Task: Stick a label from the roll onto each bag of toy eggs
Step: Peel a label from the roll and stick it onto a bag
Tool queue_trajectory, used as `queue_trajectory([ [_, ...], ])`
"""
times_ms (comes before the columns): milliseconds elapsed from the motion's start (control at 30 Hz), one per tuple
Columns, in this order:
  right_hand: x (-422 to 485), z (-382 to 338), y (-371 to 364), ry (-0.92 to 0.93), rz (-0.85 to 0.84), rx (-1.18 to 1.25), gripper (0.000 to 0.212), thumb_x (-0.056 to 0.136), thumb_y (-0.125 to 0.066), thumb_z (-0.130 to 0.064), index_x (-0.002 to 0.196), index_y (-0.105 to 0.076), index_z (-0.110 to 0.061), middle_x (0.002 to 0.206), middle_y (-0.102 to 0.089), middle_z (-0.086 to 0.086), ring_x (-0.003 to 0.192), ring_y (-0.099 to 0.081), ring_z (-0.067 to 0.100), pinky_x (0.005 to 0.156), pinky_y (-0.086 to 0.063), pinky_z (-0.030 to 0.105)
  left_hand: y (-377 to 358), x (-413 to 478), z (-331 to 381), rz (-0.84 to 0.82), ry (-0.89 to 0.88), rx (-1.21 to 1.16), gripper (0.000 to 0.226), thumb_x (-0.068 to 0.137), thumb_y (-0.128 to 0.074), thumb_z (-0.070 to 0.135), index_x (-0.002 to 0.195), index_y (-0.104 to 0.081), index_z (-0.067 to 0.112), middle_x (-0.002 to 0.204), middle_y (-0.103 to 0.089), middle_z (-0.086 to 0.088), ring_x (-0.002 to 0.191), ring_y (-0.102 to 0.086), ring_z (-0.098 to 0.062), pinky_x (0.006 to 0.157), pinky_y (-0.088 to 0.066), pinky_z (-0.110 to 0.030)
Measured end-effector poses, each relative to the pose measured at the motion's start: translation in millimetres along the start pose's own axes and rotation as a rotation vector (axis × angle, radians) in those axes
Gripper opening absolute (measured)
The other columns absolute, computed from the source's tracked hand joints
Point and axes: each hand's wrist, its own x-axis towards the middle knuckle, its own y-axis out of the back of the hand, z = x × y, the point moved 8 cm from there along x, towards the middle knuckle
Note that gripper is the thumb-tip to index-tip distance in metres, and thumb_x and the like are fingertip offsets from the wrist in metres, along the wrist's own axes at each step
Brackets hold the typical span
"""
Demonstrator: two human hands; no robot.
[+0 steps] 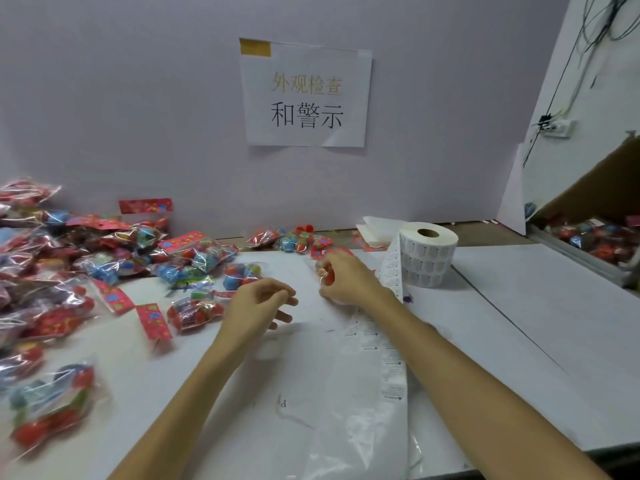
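Note:
A white label roll (428, 252) stands at the back right of the table, and its strip of labels (389, 344) trails down toward me. My right hand (349, 280) grips a clear bag of toy eggs (325, 271) on the table just left of the strip. To its left hovers my left hand (263, 303), fingers loosely curled and thumb near fingertip; whether a label sits between them I cannot tell. Several more bags (194, 310) with red header cards lie nearby.
A big heap of egg bags (52, 258) fills the left side of the white table (519, 323). More bags (287, 239) lie along the back wall. A cardboard box with bags (595, 237) sits at the right. Used backing paper (363, 438) lies near the front edge.

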Motion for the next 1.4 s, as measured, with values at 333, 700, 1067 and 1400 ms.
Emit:
queue_trajectory([
  [333, -9, -13, 14, 0.008, -0.096, 0.160, 0.038, 0.091, -0.063, -0.053, 0.115, -0.066, -0.024, 0.111, -0.065, -0.007, 0.099, -0.063, 0.015, 0.082, -0.052, 0.034, -18, 2, -20, -0.191, 0.115, -0.074, 0.020, 0.104, -0.055, 0.009, 0.108, -0.074, 0.011, 0.100, -0.079, -0.009, 0.084, -0.079, -0.023, 0.071, -0.062, -0.026],
  [700, -37, -32, -7, 0.181, 0.034, 0.363, 0.076, 0.074, -0.087, -0.030, 0.140, -0.048, -0.028, 0.115, -0.056, -0.004, 0.100, -0.060, 0.015, 0.084, -0.047, 0.021, 5, 8, -25, 0.063, 0.171, -0.084, 0.043, 0.095, -0.071, 0.019, 0.131, -0.048, 0.013, 0.129, -0.056, -0.010, 0.117, -0.061, -0.031, 0.096, -0.055, -0.044],
  [1067, -56, -52, 15, 0.199, 0.100, 0.798, 0.071, 0.084, -0.082, -0.032, 0.144, -0.044, -0.032, 0.140, -0.050, -0.010, 0.126, -0.047, 0.001, 0.099, -0.043, 0.018, 10, 6, -18, 0.021, 0.168, -0.412, 0.025, 0.099, -0.066, 0.026, 0.115, -0.071, 0.008, 0.110, -0.072, -0.020, 0.096, -0.075, -0.035, 0.076, -0.064, -0.039],
  [1400, -61, -30, -22, -0.199, -0.263, 1.154, 0.047, 0.090, -0.071, -0.048, 0.126, -0.060, -0.019, 0.108, -0.070, 0.005, 0.081, -0.075, 0.015, 0.070, -0.060, 0.031, 3, 7, -16, -0.013, 0.161, -0.438, 0.011, 0.097, -0.059, 0.007, 0.095, -0.070, 0.009, 0.102, -0.068, -0.011, 0.108, -0.067, -0.033, 0.082, -0.062, -0.054],
])
